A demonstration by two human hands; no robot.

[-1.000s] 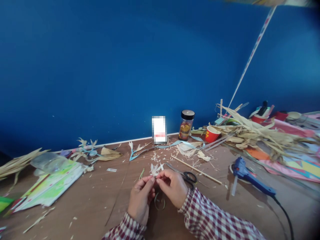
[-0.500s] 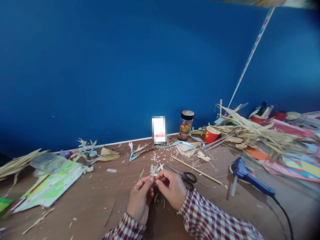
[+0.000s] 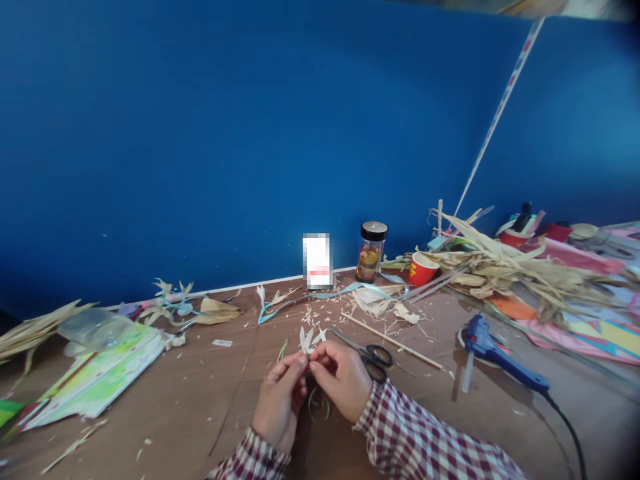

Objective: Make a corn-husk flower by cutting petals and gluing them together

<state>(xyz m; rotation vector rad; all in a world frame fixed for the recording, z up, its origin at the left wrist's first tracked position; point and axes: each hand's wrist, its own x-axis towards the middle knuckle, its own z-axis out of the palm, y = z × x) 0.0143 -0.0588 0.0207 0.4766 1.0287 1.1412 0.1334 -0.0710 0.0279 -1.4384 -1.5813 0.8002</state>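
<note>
Both hands meet at the middle front of the table, pinching the base of a small pale flower of pointed husk petals [image 3: 309, 339]. My left hand [image 3: 281, 393] is closed, thumb against forefinger at the flower's lower end. Opposite it, my right hand [image 3: 343, 379] pinches the same spot from the right; its fingertips touch those of the left. The petals fan out upward above the fingers, while the base is hidden by them. A thin greenish loop [image 3: 319, 405] shows below, between the hands. Black-handled scissors [image 3: 379, 360] lie just beyond my right hand.
A blue glue gun [image 3: 500, 353] with a cord lies at right, near a thin wooden stick [image 3: 395, 341]. Behind stand a jar [image 3: 370, 252] and a red paper cup [image 3: 424, 269]. Dry husks [image 3: 505, 267] are heaped at right; a painted sheet [image 3: 100, 373] lies left. Husk scraps litter the table.
The hands hold almost the same pose, still pinching the flower. Its petals stand slightly more upright and spread. The view has shifted very slightly.
</note>
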